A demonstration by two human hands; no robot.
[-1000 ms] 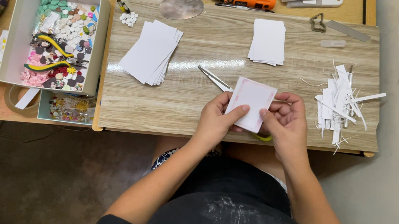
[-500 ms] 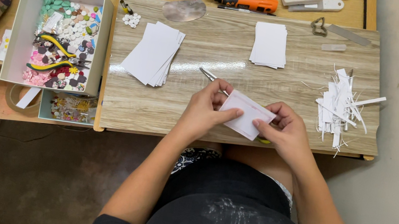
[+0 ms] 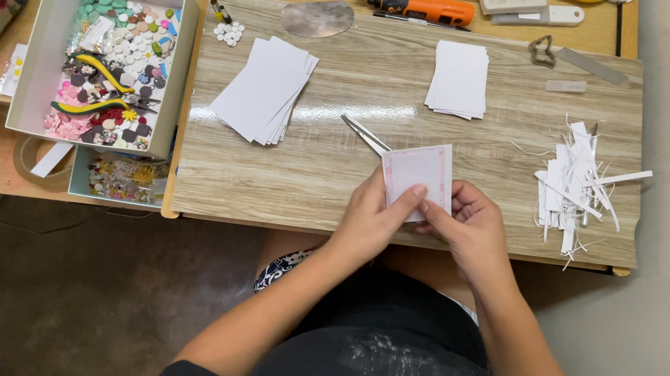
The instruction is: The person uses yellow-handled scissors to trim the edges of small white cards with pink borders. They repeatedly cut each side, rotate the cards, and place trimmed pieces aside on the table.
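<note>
Both hands hold one small white card (image 3: 417, 170) with a faint pink border, just above the near edge of the low wooden table (image 3: 326, 186). My left hand (image 3: 371, 215) pinches its lower left side, thumb on top. My right hand (image 3: 475, 229) grips its lower right edge. Metal tweezers (image 3: 365, 135) lie on the table just left of the card, partly hidden behind it.
A fanned stack of white cards (image 3: 265, 89) lies left of centre, a neater stack (image 3: 459, 79) at the back. Paper trimmings (image 3: 576, 185) pile at the right end. An open box of beads and pliers (image 3: 103, 69) stands left. An orange tool (image 3: 422, 7) lies behind.
The card has turned in my hands: its pink-bordered face now shows and it stands more upright. Both hands shifted slightly along its lower edge.
</note>
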